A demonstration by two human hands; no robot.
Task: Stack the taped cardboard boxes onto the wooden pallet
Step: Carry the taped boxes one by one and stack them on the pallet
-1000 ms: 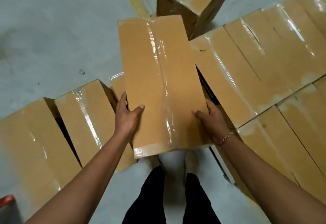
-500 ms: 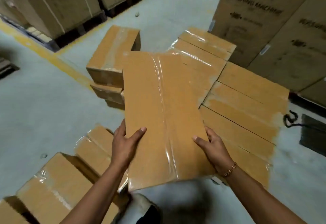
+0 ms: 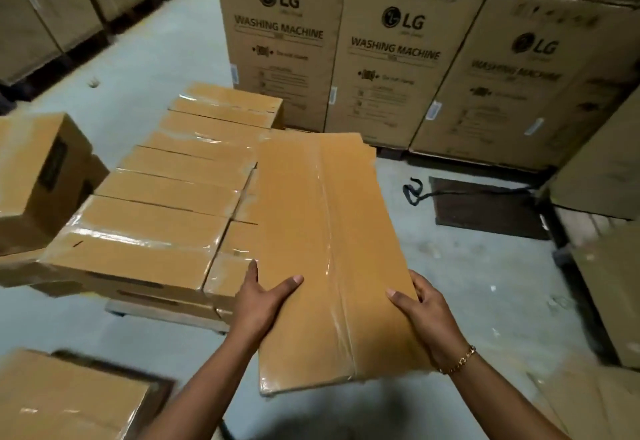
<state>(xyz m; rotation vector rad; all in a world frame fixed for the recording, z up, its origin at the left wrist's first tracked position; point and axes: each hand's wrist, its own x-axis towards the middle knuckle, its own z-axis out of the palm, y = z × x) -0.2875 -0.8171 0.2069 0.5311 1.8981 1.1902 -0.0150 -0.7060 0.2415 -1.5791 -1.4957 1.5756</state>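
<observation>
Right now you hold the taped cardboard box [image 3: 318, 231] at its near end. Its long axis runs away from you, and the clear tape seam runs down the middle of its top. Your left hand [image 3: 263, 297] grasps the near left edge, thumb flat on top and fingers down the side. Your right hand [image 3: 422, 315] clasps the near right edge the same way. The stacked boxes [image 3: 166, 217] on the wooden pallet [image 3: 162, 313] lie to your left and ahead, so your left hand is the nearer one. Their long axes run crosswise to the box you carry. Its far left part overlaps the right-hand column of the stack in view; whether it touches or hangs clear above cannot be told. Placing it likely calls for a shift leftward. Washing machine cartons [image 3: 277, 41] stand behind.
</observation>
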